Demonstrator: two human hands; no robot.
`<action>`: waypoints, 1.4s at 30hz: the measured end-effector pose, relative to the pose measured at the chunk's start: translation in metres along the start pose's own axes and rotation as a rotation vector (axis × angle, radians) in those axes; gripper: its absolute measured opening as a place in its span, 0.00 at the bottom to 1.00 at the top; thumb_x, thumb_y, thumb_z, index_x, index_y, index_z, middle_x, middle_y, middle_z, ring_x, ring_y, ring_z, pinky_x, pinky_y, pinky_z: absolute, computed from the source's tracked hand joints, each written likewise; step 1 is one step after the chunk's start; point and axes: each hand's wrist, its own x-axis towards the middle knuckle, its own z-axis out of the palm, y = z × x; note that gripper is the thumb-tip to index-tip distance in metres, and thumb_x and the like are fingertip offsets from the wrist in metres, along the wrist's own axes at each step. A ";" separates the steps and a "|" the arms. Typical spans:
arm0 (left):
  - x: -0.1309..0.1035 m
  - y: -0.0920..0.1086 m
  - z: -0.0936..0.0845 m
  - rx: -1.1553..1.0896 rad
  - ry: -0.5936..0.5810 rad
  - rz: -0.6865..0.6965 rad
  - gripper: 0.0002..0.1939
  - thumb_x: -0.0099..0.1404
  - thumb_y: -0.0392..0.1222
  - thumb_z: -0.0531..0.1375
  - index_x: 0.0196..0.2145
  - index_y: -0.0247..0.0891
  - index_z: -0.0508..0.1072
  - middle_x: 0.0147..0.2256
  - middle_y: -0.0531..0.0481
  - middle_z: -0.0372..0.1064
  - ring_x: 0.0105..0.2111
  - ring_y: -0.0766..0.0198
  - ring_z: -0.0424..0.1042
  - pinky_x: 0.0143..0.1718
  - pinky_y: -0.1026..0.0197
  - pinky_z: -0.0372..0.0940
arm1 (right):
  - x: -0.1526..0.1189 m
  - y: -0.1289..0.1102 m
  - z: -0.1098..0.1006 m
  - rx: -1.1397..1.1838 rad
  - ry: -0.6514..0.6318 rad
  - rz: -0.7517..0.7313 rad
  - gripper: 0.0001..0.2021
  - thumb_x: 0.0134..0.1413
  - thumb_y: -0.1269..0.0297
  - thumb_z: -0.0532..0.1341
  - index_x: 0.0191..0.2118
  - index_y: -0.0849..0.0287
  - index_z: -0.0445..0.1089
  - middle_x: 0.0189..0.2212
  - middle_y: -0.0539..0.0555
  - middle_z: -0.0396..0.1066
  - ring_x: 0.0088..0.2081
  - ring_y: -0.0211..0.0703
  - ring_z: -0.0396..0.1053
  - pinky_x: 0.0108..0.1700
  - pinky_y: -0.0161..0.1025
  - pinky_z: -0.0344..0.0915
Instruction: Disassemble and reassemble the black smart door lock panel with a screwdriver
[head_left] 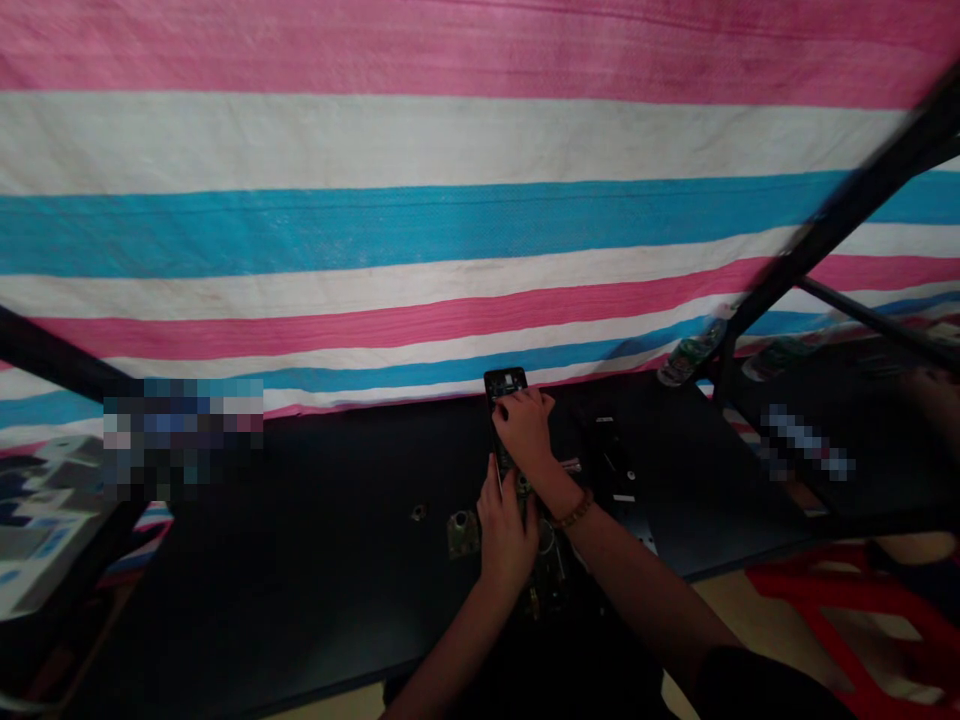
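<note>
A dark smartphone [505, 380] with its inner parts exposed lies on the black table, its long side pointing away from me. My left hand [506, 530] grips its lower end, fingers along the edge. Across the middle of the phone bends my right hand [527, 428], fingers curled and pinched against it; what they hold, if anything, is hidden. Left of my left hand lie a greenish metal-looking plate [463, 534] and a small part [419, 512]. Several small parts [549, 570] sit partly under my right forearm, too dim to name.
A dark flat panel [613, 460] with white marks lies to the right. Beyond it a clear plastic bottle [686, 358] leans near the black frame post [726, 360]. White boxes [52, 540] stand at the left, a red stool [862, 620] at the lower right. A striped sheet [420, 230] hangs behind.
</note>
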 end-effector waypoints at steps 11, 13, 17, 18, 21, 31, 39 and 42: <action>0.001 0.003 -0.003 -0.010 -0.001 -0.015 0.21 0.72 0.40 0.54 0.61 0.35 0.65 0.70 0.30 0.49 0.66 0.41 0.59 0.61 0.35 0.61 | 0.014 -0.005 0.001 -0.072 -0.024 0.013 0.08 0.63 0.68 0.58 0.36 0.59 0.75 0.39 0.60 0.78 0.48 0.55 0.66 0.50 0.50 0.51; 0.002 0.003 -0.003 -0.010 0.000 -0.013 0.21 0.72 0.40 0.54 0.61 0.35 0.65 0.70 0.30 0.50 0.66 0.41 0.59 0.61 0.36 0.61 | 0.014 -0.004 0.000 -0.070 -0.031 -0.006 0.08 0.64 0.67 0.58 0.36 0.58 0.75 0.39 0.59 0.78 0.48 0.54 0.65 0.50 0.50 0.51; 0.002 0.002 -0.003 0.003 0.001 0.005 0.21 0.73 0.40 0.54 0.61 0.35 0.65 0.70 0.28 0.49 0.66 0.41 0.59 0.61 0.36 0.61 | 0.012 -0.002 -0.001 -0.094 -0.037 -0.016 0.08 0.65 0.65 0.58 0.37 0.58 0.75 0.41 0.60 0.77 0.49 0.55 0.64 0.50 0.51 0.51; 0.002 0.002 -0.003 0.004 0.002 0.010 0.21 0.73 0.40 0.54 0.61 0.35 0.65 0.70 0.28 0.49 0.66 0.41 0.59 0.60 0.36 0.62 | 0.012 -0.002 -0.001 -0.099 -0.041 -0.018 0.09 0.65 0.64 0.58 0.38 0.58 0.75 0.42 0.60 0.77 0.50 0.56 0.64 0.50 0.51 0.51; 0.002 0.002 -0.003 0.004 -0.003 0.011 0.21 0.73 0.40 0.53 0.61 0.36 0.65 0.70 0.29 0.49 0.66 0.41 0.59 0.60 0.36 0.62 | 0.013 -0.001 0.000 -0.099 -0.057 -0.030 0.09 0.65 0.65 0.57 0.38 0.59 0.74 0.42 0.61 0.77 0.51 0.56 0.64 0.51 0.51 0.52; 0.001 0.001 -0.001 -0.007 0.007 0.013 0.21 0.73 0.40 0.53 0.61 0.36 0.64 0.70 0.30 0.49 0.66 0.41 0.59 0.60 0.34 0.61 | 0.013 0.000 0.003 -0.086 -0.032 -0.035 0.09 0.66 0.66 0.56 0.39 0.60 0.73 0.42 0.61 0.77 0.50 0.56 0.65 0.52 0.51 0.52; 0.002 0.003 -0.002 -0.013 0.004 -0.004 0.21 0.73 0.40 0.52 0.61 0.36 0.65 0.70 0.30 0.49 0.67 0.42 0.58 0.61 0.37 0.61 | 0.014 -0.001 0.001 -0.085 -0.056 -0.047 0.08 0.65 0.65 0.57 0.38 0.60 0.73 0.42 0.61 0.77 0.50 0.56 0.65 0.53 0.52 0.51; 0.001 0.003 -0.001 -0.007 -0.003 -0.006 0.21 0.73 0.41 0.53 0.61 0.35 0.65 0.70 0.29 0.49 0.67 0.42 0.58 0.61 0.37 0.61 | 0.012 -0.001 0.001 -0.093 -0.045 -0.052 0.08 0.66 0.66 0.57 0.38 0.60 0.73 0.42 0.61 0.77 0.50 0.56 0.65 0.53 0.52 0.51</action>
